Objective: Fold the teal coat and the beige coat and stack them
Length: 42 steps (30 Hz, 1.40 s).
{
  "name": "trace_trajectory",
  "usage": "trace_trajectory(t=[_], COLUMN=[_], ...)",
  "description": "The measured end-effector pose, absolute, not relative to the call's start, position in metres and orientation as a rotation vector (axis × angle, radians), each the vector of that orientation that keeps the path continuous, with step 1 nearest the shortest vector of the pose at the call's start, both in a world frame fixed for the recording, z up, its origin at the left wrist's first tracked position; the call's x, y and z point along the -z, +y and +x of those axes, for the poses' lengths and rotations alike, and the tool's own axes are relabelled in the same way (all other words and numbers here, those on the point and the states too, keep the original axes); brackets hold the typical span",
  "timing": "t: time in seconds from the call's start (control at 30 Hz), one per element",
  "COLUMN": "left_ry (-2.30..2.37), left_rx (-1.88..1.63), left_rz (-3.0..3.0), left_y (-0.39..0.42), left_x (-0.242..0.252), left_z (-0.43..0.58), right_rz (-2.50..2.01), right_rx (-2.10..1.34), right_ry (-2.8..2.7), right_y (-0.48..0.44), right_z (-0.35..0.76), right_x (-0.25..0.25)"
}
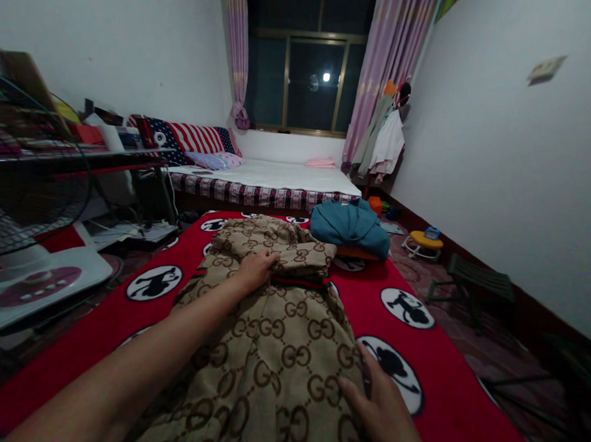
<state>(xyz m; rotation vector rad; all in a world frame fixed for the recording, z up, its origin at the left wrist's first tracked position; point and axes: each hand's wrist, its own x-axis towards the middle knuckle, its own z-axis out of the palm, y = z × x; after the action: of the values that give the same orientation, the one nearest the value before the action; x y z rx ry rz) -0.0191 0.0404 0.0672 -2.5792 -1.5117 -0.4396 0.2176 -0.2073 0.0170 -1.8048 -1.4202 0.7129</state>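
Note:
A tan garment (288, 334) with a brown letter pattern lies spread on a red blanket (445, 397) printed with black-and-white round pictures. Its far part is folded over, beside a green and red stripe. My left hand (256, 270) is closed on the cloth at that fold, fingertips bent over it. Near the garment's right edge rests my right hand (377, 396), thumb and fingers apart, touching the cloth. A folded blue-green garment (350, 224) sits on the blanket beyond, to the right, with something orange under it.
A fan (23, 164) and a cluttered desk (124, 154) stand at left. Behind is a bed (273, 173) below a dark window. Clothes (388, 143) hang at the back right. A yellow stool (425, 239) and a dark folding stool (479, 279) stand on the right floor.

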Motion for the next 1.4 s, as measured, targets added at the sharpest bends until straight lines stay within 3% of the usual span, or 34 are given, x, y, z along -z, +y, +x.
trace_trajectory(t=[0.17, 0.33, 0.5, 0.7, 0.9, 1.03, 1.17, 1.4], left_ry=[-1.567, -1.568, -1.624, -1.846, -1.988, -2.099, -1.964, -1.498], left_rx=[0.659, 0.900, 1.034, 0.891, 0.529, 0.297, 0.397, 0.613], left_rz=[-2.490, -2.349, -2.136, -2.008, -1.985, -2.022, -2.081, -2.678], left_y=[0.052, 0.073, 0.089, 0.081, 0.069, 0.071, 0.083, 0.106], left_x=[-0.082, -0.136, -0.172, -0.155, -0.130, -0.132, -0.141, -0.131], left_z=[-0.027, -0.055, -0.096, -0.157, -0.196, -0.190, -0.148, -0.049], right_rz=[-1.542, -1.292, -1.183, -1.072, -1.085, -1.195, -1.198, -1.146], right_rx=[-0.859, -1.051, -0.987, -1.027, -0.439, -0.443, -0.457, -0.547], right_ry=[-1.355, -1.364, -1.531, -1.862, -2.262, -2.498, -2.476, -2.439], right_y=[-0.203, -0.189, -0.173, -0.170, -0.146, -0.131, -0.130, -0.129], right_z=[0.211, 0.179, 0.122, 0.074, 0.073, 0.071, 0.067, 0.074], right_x=[-0.023, -0.061, -0.087, -0.078, -0.065, -0.041, -0.028, -0.032])
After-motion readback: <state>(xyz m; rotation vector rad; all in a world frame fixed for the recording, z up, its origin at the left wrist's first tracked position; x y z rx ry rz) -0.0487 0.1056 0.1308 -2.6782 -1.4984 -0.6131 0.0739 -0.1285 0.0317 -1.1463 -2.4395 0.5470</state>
